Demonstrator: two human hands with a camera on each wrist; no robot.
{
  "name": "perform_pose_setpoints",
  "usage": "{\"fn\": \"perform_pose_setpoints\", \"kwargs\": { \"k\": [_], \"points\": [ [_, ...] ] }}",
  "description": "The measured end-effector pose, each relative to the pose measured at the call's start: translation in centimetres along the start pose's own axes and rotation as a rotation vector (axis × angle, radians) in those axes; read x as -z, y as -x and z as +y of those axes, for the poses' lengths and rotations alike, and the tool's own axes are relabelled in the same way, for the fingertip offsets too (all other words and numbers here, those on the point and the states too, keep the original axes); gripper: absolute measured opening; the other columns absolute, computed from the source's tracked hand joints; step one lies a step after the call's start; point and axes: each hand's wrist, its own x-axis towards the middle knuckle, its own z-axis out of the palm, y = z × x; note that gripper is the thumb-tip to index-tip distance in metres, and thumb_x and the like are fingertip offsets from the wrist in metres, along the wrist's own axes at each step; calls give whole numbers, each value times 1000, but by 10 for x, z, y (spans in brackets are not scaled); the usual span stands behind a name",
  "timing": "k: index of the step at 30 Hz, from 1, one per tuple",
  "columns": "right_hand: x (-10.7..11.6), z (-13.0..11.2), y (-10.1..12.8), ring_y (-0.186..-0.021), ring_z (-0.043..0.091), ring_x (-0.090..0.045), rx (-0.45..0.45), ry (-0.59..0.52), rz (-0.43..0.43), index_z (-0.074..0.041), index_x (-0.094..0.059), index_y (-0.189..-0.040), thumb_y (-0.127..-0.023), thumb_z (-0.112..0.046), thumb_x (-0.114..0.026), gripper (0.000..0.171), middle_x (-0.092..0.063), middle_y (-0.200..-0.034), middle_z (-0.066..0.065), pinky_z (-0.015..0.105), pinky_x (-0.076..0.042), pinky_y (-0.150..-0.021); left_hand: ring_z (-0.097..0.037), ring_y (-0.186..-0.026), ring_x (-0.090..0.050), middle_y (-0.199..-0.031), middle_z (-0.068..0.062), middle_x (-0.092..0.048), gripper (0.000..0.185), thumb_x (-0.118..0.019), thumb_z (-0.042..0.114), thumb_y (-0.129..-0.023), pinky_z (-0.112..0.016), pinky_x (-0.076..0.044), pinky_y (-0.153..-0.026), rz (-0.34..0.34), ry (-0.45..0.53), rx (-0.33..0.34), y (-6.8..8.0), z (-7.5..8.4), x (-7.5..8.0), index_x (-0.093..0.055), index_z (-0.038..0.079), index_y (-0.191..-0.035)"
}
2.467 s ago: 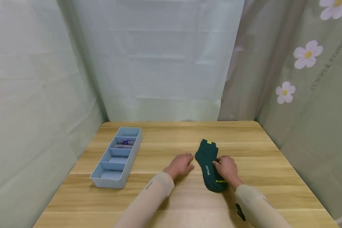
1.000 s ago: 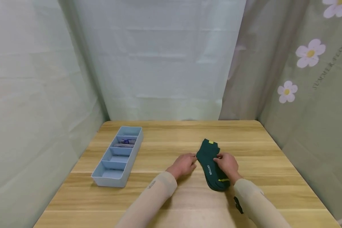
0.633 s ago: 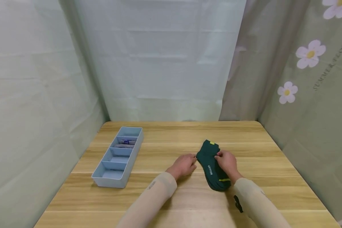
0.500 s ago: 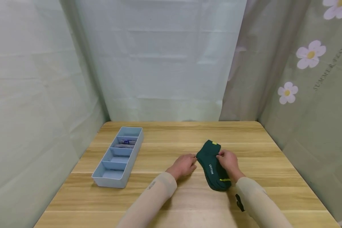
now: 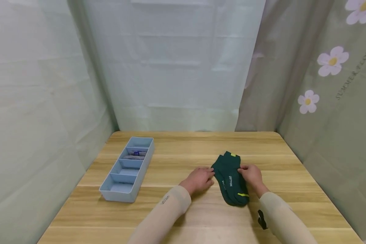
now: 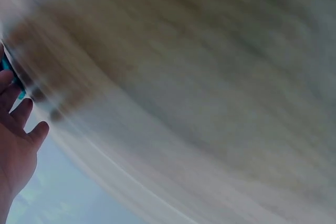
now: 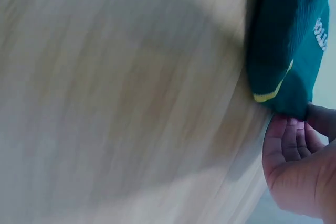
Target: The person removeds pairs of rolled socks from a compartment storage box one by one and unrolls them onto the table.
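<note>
Dark green knit ankle socks (image 5: 233, 171), yellow marks and pale COTTON lettering, lying between the two hands on a light wood-grain table (image 5: 183, 149). Toes point toward the person, cuffs away. Layers overlap unevenly: upper one sits nearer the right hand, lower one shows on the left-hand side with part of its own lettering.

Right hand (image 5: 252, 174): thumb and fingers pinched close on the near-side edge of the socks; right wrist view shows the grip on the fabric. Left hand (image 5: 199, 179): fingers loosely extended, fingertips touching the opposite edge, not gripping. Left wrist view blurry, only a sliver of green by the fingers.

Well left of the left hand: light blue plastic rectangular tray (image 5: 144, 172), four compartments in a row. Rolled grey fabric items (image 5: 135, 157), one with a dark blue mark, in the second compartment from the far end.

Both arms in beige sleeves (image 5: 161, 213); black strap (image 5: 262, 219) below the right hand. Pale grey-green cloth (image 5: 177, 84) hangs beyond both hands.
</note>
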Motion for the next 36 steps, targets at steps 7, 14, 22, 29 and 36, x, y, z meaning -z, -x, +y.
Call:
{"fn": "perform_pose_setpoints", "kwargs": {
  "k": [7, 14, 22, 29, 36],
  "points": [
    [3, 11, 1, -82, 26, -61, -113, -123, -88, 11, -67, -116, -96, -10, -63, 29, -67, -103, 22, 34, -57, -69, -22, -136, -45, -146, -7, -51, 56, -54, 48, -100, -39, -34, -112, 50, 29, 126, -7, 14, -8, -58, 7, -138],
    [8, 19, 3, -84, 28, -61, -100, -109, -99, 11, -66, -114, -95, -4, -61, 25, -66, -107, 24, 36, -58, -69, -22, -140, -39, -151, -5, -46, 69, -61, 56, -93, -44, -30, -115, -7, 20, 210, -11, 26, -9, -54, 8, -142],
    [35, 32, 6, -84, 25, -64, -90, -140, -131, 16, -64, -114, -95, -3, -60, 26, -66, -107, 27, 37, -58, -70, -25, -141, -37, -153, -6, -43, 76, -56, 63, -92, -49, -26, -115, -42, 47, 237, -12, 34, 2, -48, 12, -148],
    [67, 45, 6, -96, 33, -64, -104, -82, -173, 16, -61, -120, -98, -2, -57, 29, -61, -118, 32, 44, -57, -80, -28, -145, -31, -158, -7, -35, 85, -55, 71, -88, -54, -21, -116, -78, 11, 256, -10, 41, 10, -41, 18, -153],
    [68, 54, 16, -104, 45, -59, 222, 331, -91, 12, -61, -122, -97, -12, -63, 35, -60, -118, 34, 58, -49, -89, -28, -145, -29, -159, -7, -33, 86, -56, 70, -87, -55, -20, -116, -96, 18, 279, -12, 43, 10, -40, 18, -153]
  ]
}}
